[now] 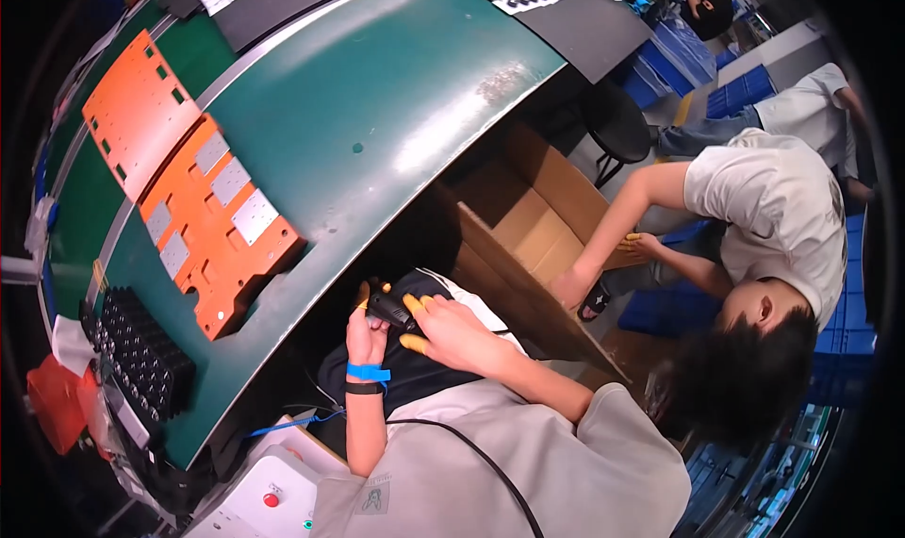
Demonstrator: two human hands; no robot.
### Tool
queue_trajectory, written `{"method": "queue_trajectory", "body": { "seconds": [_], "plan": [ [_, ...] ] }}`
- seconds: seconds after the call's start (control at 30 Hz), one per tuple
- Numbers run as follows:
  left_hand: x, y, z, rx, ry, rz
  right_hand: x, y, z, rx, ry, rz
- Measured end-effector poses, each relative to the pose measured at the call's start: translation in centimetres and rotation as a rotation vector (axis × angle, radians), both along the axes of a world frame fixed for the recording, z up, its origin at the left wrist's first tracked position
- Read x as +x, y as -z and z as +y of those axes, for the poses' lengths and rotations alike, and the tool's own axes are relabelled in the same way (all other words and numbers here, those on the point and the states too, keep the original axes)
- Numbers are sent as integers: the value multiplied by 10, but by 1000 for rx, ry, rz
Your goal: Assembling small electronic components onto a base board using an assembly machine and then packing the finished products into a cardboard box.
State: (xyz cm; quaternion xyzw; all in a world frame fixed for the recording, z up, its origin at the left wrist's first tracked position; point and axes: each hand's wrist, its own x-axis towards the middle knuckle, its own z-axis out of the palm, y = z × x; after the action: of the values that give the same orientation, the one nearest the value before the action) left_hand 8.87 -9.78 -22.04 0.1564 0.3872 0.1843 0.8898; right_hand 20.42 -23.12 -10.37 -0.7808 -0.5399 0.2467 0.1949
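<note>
Above my lap I hold a small black part (387,307) with a rounded, tapered body; its exact kind I cannot make out. My left hand (364,338), with a blue strap and a black band at the wrist, is closed around its left end. My right hand (454,332) has yellow finger covers, and its thumb and fingertips close about the part's right end. Both hands are just off the near edge of the green table (377,114). On that table lies an orange fixture plate (212,222) with grey metal pads, its orange lid (141,114) folded back.
A black tray (146,349) of small parts stands at the table's left end. An open cardboard box (537,227) is at my right, with a co-worker (768,198) bending over it, one arm reaching inside. A white machine box with a red button (271,500) sits lower left.
</note>
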Motion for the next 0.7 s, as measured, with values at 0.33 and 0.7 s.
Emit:
{"method": "queue_trajectory", "body": {
  "seconds": [0.33,0.7],
  "plan": [
    [6,-10,7,-9,0,2,102,-30,-85,183,555,-462],
    [11,-3,10,-2,12,7,169,58,-73,-176,280,-79]
  ]
}}
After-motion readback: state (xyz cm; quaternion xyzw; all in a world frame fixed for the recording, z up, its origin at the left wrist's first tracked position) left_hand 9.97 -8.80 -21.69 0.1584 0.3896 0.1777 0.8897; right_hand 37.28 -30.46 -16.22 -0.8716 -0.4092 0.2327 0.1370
